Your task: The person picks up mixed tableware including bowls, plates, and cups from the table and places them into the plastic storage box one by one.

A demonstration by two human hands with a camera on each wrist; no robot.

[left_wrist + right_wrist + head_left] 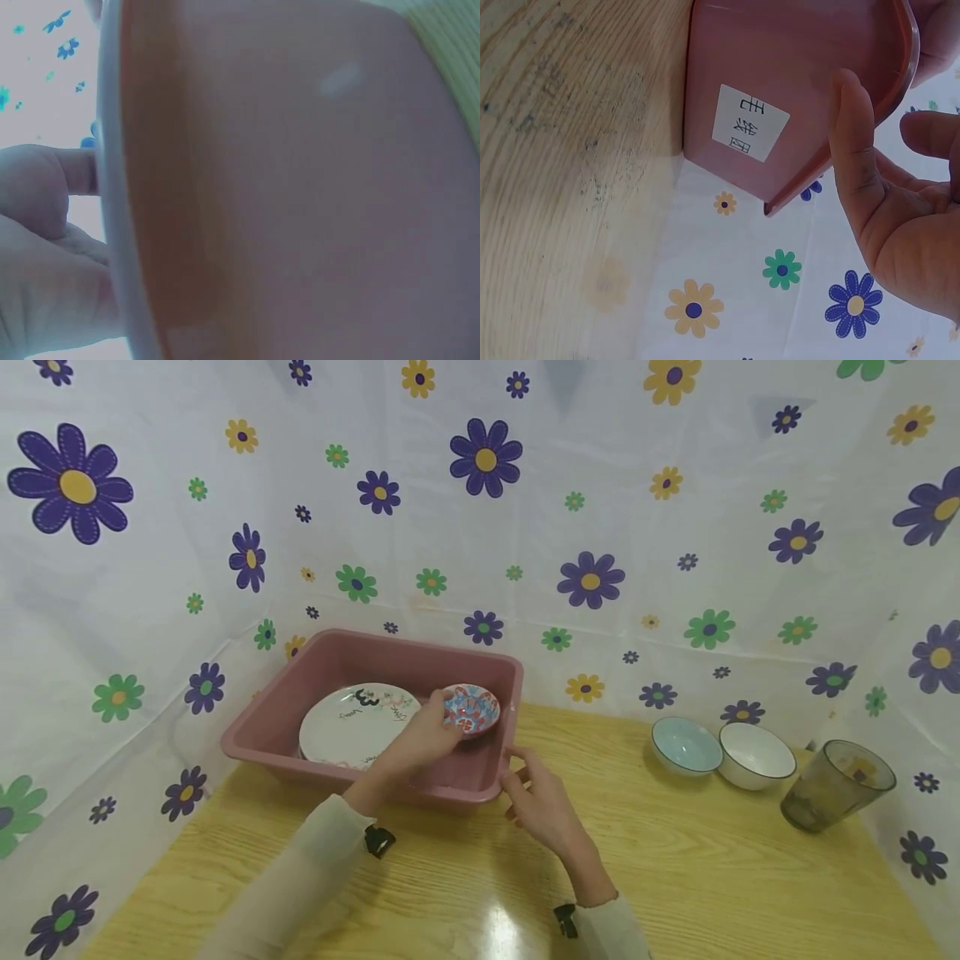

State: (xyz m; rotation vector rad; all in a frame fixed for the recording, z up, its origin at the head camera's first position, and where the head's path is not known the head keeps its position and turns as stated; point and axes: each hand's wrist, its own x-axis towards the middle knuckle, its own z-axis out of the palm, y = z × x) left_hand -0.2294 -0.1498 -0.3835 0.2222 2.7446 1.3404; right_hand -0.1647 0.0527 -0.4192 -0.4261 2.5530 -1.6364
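Note:
In the head view, my left hand (423,735) reaches over the front rim of a pink plastic basin (300,758). It grips the left edge of a small bowl (480,708) with a red, blue and white pattern. To the left of that bowl a large white plate (352,727) with a floral design lies inside the basin. My right hand (542,800) is at the basin's front right corner, fingers loosely bent beside the rim. Its thumb (853,127) overlaps the outer wall in the right wrist view. The basin's wall hides the bowl from the left wrist camera.
A light blue bowl (686,747) and a white bowl (756,756) stand side by side on the wooden table (637,877). Right of them is a tinted drinking glass (836,785). A white label (750,122) is stuck on the basin. Flowered sheeting (420,527) surrounds the table.

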